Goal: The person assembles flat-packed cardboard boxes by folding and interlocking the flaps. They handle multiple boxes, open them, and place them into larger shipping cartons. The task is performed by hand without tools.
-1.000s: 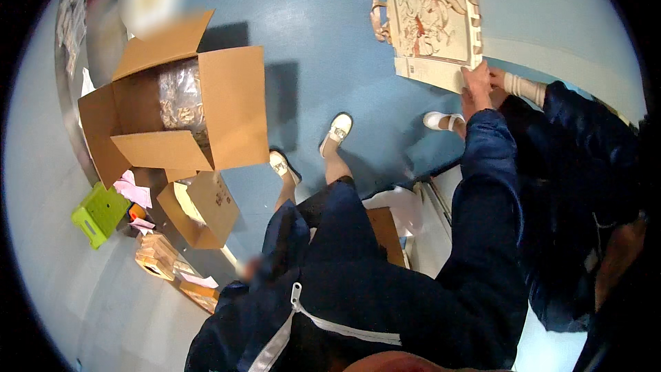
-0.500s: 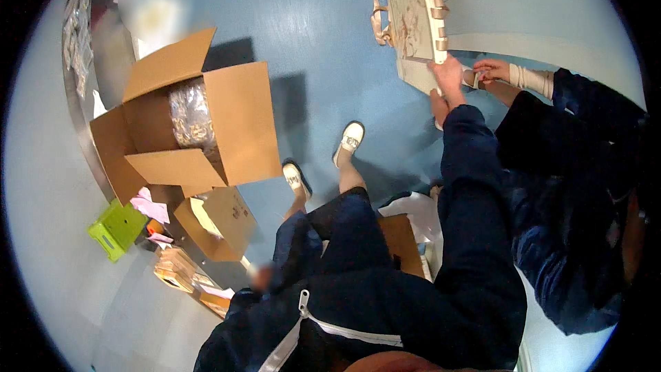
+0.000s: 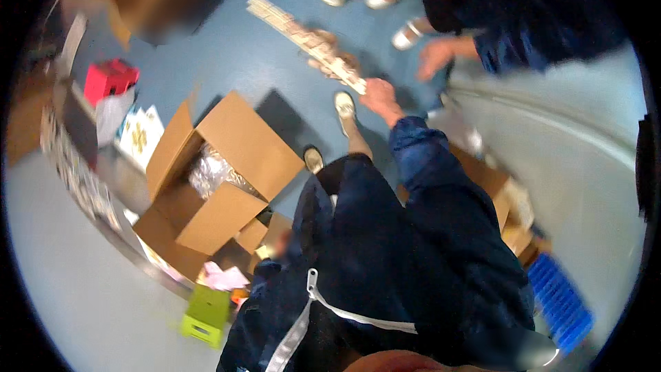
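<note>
My right hand (image 3: 381, 100) is closed round the near end of a long, thin bundle of flat cream gift bags (image 3: 292, 29), held out over the floor in front of me. Tan ribbon handles (image 3: 327, 48) hang bunched along the bundle's side. My left hand (image 3: 280, 242) hangs low by my left side, near the open cardboard box; it is smeared, so its fingers do not show. Just right of the bundle, a co-worker's hand (image 3: 441, 56) is apart from it with nothing in it.
A large open cardboard box (image 3: 251, 145) with clear plastic wrap inside stands on the floor at left. Around it are a red box (image 3: 111, 81), a green step stool (image 3: 206, 313) and cartons. A blue crate (image 3: 561, 303) lies at lower right. The co-worker (image 3: 509, 7) stands front right.
My right hand has swung the bundle leftward, away from the co-worker, and it now shows edge-on. The co-worker's hands are farther from mine. My view has turned to the right.
</note>
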Demonstrator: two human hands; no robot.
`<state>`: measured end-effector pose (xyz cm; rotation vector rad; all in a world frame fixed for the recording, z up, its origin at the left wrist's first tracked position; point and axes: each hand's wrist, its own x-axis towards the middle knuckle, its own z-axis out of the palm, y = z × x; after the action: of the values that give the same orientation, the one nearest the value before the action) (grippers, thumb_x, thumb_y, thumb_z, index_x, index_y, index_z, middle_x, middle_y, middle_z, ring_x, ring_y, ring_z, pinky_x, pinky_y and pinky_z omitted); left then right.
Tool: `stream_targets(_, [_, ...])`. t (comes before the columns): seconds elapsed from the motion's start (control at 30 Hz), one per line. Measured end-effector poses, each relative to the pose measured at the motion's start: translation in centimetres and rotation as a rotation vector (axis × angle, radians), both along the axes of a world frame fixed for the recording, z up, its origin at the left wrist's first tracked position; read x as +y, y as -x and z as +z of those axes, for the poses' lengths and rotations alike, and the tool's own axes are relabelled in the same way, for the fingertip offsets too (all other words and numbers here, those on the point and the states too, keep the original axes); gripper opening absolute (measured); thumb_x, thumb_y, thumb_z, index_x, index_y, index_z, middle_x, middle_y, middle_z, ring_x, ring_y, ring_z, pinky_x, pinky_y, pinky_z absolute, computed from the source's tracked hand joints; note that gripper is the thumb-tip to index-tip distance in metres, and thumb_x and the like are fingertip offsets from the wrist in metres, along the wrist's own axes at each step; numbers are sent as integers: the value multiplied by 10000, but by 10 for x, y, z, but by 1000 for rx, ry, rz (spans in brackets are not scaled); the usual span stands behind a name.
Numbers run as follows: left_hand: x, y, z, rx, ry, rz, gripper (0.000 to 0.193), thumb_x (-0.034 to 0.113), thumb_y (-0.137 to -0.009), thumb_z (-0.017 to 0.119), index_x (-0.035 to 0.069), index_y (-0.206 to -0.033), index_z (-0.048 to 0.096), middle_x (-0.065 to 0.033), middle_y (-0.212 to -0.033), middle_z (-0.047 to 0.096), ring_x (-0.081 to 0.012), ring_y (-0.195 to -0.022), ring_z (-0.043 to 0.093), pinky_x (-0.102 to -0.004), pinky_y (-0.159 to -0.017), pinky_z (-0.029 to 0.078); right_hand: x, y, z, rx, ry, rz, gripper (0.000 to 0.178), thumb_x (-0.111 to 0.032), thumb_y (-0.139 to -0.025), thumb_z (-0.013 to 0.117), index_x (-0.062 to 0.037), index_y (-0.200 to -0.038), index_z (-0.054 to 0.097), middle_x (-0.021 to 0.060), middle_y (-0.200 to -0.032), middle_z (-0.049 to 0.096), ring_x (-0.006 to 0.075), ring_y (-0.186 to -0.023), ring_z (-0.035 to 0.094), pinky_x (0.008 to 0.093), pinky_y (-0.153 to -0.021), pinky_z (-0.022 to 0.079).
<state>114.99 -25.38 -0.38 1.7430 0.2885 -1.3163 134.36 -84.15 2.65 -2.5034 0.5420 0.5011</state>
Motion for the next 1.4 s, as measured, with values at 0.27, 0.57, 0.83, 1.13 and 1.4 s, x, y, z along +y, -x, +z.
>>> stream_targets(0.27, [-58,-93,80,-157,-92,-150,306,122,-861,558,20,-1138,478,-125,-916,586,-185,-826,572,-293,-718,488,106,202,33,119,15,-179,196,-115,-626,601,-9,-785,643,168,-809,639,300,-809,622,398,-712,491])
stream_targets(0.57, [-146,8,107,-408,-161,-814,452,98,-709,666,13,-1118,493,-138,-1023,573,-216,-920,572,-319,-790,462,195,410,38,-43,29,-439,88,-71,-601,579,-28,-661,627,149,-733,624,315,-728,610,405,-612,474])
stream_targets(0.83, [-261,118,151,-998,151,-1457,860,150,-616,731,70,-1335,266,-171,-1359,293,-364,-1254,268,-432,-1021,268,265,542,71,-24,71,-392,120,-111,-613,599,-47,-692,663,122,-718,635,285,-717,627,408,-590,473])
stream_targets(1.13, [-255,191,70,-957,206,-2145,648,188,-631,741,88,-1194,435,-131,-1225,463,-301,-1217,357,-475,-990,300,328,648,99,78,-2,-633,104,-82,-575,615,-26,-661,624,165,-705,628,318,-685,628,416,-587,492])
stream_targets(1.4, [-245,285,53,-1015,480,-2196,335,190,-689,652,96,-1000,567,-161,-769,627,-336,-744,611,-446,-666,479,362,751,122,156,-8,-726,101,-92,-596,617,-49,-682,649,133,-704,634,305,-715,627,396,-600,490])
